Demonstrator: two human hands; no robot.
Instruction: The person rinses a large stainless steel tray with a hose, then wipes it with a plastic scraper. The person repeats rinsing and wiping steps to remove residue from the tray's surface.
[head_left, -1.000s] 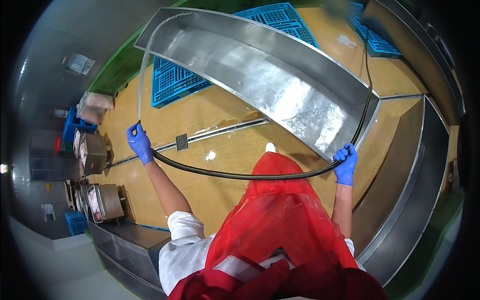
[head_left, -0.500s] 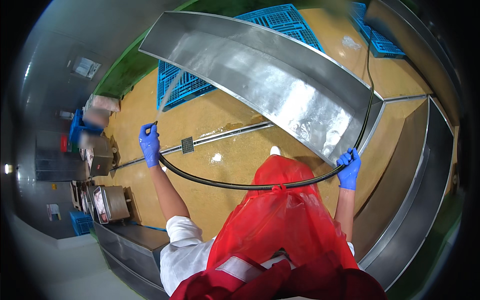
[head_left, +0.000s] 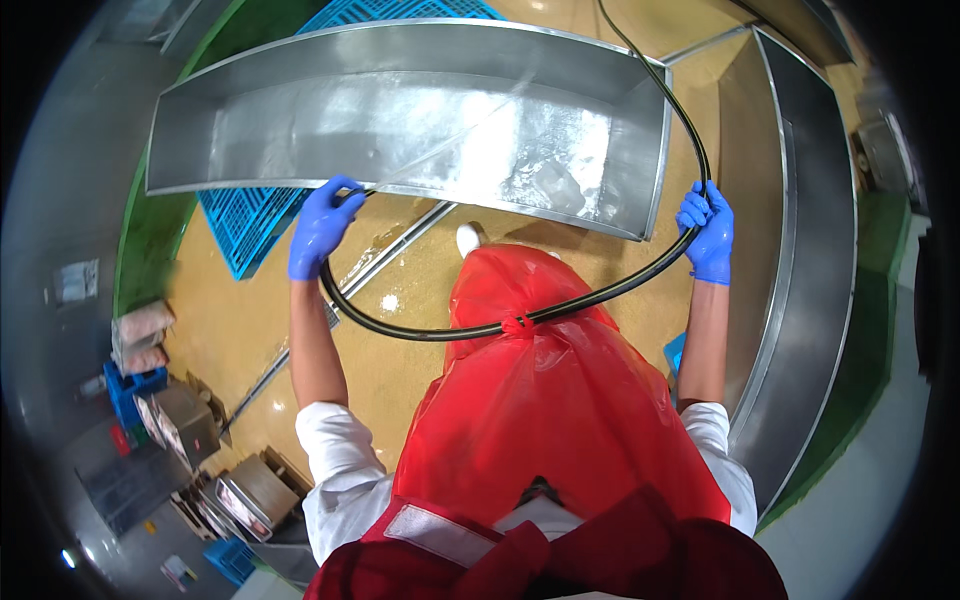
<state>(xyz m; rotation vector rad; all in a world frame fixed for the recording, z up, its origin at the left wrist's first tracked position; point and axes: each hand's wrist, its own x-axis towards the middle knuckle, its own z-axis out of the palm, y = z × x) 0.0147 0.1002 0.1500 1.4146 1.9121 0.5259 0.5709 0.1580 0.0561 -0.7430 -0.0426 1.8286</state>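
My left hand (head_left: pixel 325 228), in a blue glove, is wrapped round a black hose (head_left: pixel 430 334) close to its outlet end. A thin stream of water (head_left: pixel 445 147) leaves that end and slants up and right into a long stainless-steel trough (head_left: pixel 330 115). From the left hand the hose sags in a loop across my red apron (head_left: pixel 540 400). My right hand (head_left: pixel 708 232), also blue-gloved, grips the hose beside the trough's right end. Beyond it, the hose runs up past the trough's far right corner. Water glistens on the trough's bottom at the right.
Blue plastic pallets (head_left: pixel 250 225) show under and behind the trough. A second metal trough (head_left: pixel 800 250) stands along my right. A drain channel (head_left: pixel 400 243) crosses the wet tan floor. Metal bins with pinkish contents (head_left: pixel 245 500) and a blue crate (head_left: pixel 138 392) are at the lower left.
The view has swung, so the trough now lies nearly level ahead. My left hand has turned the hose end rightward; the stream crosses the trough toward the right. Both hands keep their hold.
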